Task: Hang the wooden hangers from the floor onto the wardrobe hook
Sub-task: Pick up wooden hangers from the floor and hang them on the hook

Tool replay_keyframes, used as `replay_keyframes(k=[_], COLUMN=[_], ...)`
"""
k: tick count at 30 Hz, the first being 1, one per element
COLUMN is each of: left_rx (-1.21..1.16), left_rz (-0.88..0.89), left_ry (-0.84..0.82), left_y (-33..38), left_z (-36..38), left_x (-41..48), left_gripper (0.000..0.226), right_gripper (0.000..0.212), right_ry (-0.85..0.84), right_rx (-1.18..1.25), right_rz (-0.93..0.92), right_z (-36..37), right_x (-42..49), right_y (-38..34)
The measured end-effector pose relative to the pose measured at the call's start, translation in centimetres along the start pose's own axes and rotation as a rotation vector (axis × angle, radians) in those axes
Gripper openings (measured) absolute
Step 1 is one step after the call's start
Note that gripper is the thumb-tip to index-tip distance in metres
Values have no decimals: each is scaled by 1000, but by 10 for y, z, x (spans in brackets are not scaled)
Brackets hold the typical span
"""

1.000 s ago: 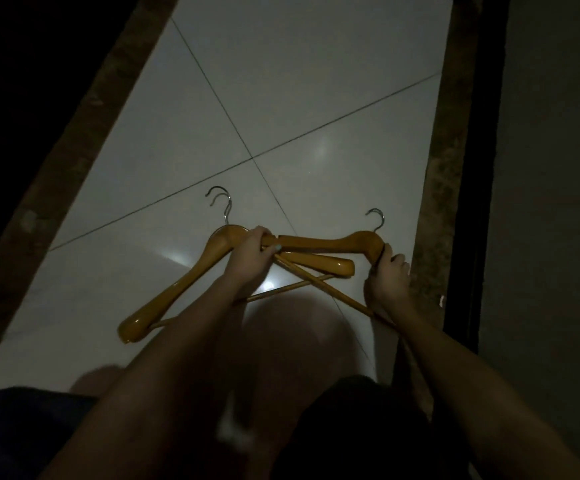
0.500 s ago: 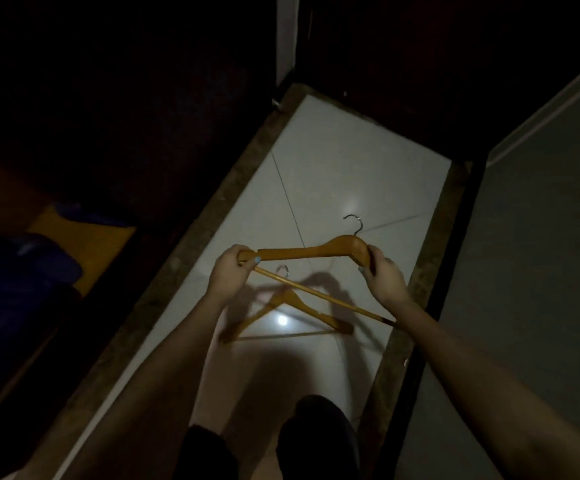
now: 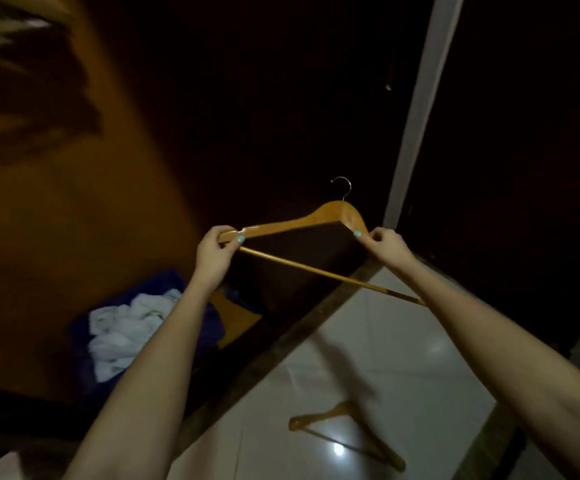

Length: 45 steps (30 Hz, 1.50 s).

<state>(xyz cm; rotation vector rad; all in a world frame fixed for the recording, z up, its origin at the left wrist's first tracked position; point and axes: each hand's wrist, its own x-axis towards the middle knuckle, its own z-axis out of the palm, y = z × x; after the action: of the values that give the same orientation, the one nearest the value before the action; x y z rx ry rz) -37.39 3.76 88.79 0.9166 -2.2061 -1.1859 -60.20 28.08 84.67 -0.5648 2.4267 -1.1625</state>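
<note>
left hand [image 3: 214,252] — gripped hanger [image 3: 292,225] — right hand [image 3: 387,245]

The right forearm [image 3: 489,334] hides one end of the held hanger [image 3: 299,222]; the floor hanger [image 3: 313,418] is blurred.

Both bare arms stretched from the bottom edge of the frame toward its centre, forearms converging. The left hand [image 3: 214,252], just left of centre, curled its fingers and thumb round one end of a hanger [image 3: 295,223]. The right hand [image 3: 387,245], right of centre, pinched the hanger beside its neck, knuckles bent. The thumbnails were painted pale blue.
</note>
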Motion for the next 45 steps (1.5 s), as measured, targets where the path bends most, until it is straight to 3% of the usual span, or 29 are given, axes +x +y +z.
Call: replay_keyframes(k=[9, 15, 23, 31, 38, 45], left_rx=[-17, -76, 370, 638, 684, 610], left_rz=[-38, 22, 92, 50, 17, 40], left_ry=[491, 787, 1063, 1002, 960, 1022], left_y=[28, 32, 58, 55, 49, 24], left_z=[-250, -363, -480, -548, -563, -564], left_x=[-40, -40, 17, 74, 110, 127], left_gripper=[31, 31, 47, 52, 45, 41], right_gripper=[26, 40, 45, 44, 52, 50], right_ry=[-215, 26, 173, 238, 214, 213], right_rx=[-53, 82, 259, 327, 288, 216], right_rz=[-389, -609, -727, -725, -752, -825], right_z=[68, 129, 188, 213, 230, 236], right_x=[-17, -24, -2, 40, 89, 120], right_y=[-163, -292, -451, -526, -564, -594])
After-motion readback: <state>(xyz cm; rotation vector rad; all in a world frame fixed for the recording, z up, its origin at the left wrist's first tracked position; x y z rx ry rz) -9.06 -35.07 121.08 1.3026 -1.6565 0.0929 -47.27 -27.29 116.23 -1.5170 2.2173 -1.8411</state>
